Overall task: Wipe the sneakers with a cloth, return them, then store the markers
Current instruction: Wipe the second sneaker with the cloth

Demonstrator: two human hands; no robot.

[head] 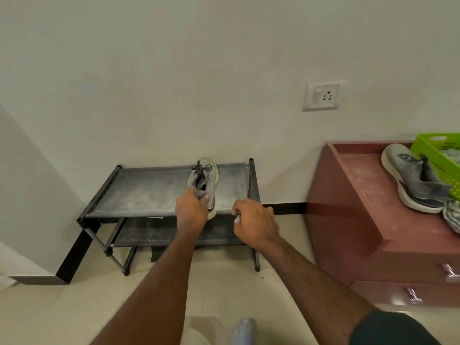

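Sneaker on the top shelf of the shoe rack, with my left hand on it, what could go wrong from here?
1. The sneaker sits with its heel past the rack's front edge, so it may tip off if the left hand lets go early.
2. The top shelf looks dusty and could dirty the sole again.
3. The right hand pinches something small and white, so it may be slow to help.

Past the hands I see a dark two-tier shoe rack against the wall; up and right of them, a white wall socket; well right, a reddish-brown drawer unit; on its far end, a green plastic basket.
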